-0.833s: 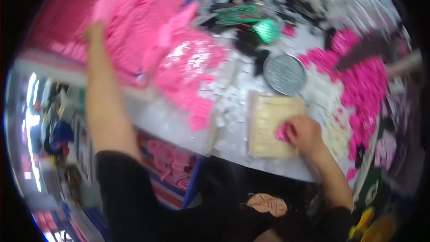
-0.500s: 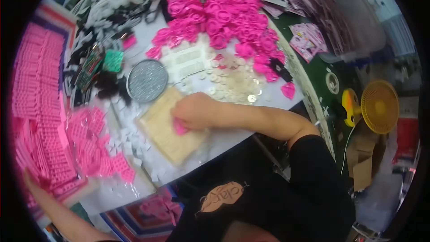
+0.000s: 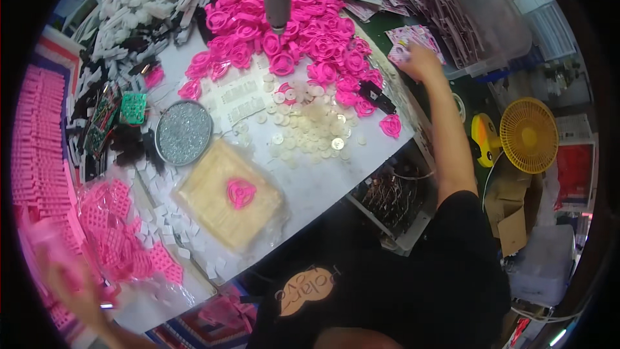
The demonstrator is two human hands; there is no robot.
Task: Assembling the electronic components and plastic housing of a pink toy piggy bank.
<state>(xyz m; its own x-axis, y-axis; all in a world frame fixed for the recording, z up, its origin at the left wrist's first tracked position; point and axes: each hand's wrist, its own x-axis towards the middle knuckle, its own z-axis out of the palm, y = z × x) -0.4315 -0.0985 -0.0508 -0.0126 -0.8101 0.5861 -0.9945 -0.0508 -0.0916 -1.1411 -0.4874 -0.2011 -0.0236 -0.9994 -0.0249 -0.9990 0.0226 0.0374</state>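
At the far left, my left hand (image 3: 74, 281) is closed round a pink plastic part (image 3: 50, 242), both smeared by motion. It is beside the rows of stacked pink parts (image 3: 42, 136). My right hand (image 3: 423, 63) reaches to the far right, its bent fingers at the edge of the pink-and-white printed cards (image 3: 427, 40) on a green surface. The fingertips are partly hidden. Midway between my arms, a pink ring-shaped plastic piece (image 3: 241, 192) lies on a pale, plastic-wrapped block (image 3: 213, 216); neither hand touches it.
A tool shaft (image 3: 276, 0) hangs over a heap of pink ring pieces (image 3: 316, 26). Whitish discs (image 3: 310, 129) and a round dish of small metal bits (image 3: 184, 132) lie nearer. Bagged pink grids (image 3: 106, 220) sit left. A yellow fan (image 3: 529, 136) stands right.
My right hand has left the block and swung far right to the printed cards, leaving the pink ring piece behind. My left hand has come up with a pink part. The view has shifted.
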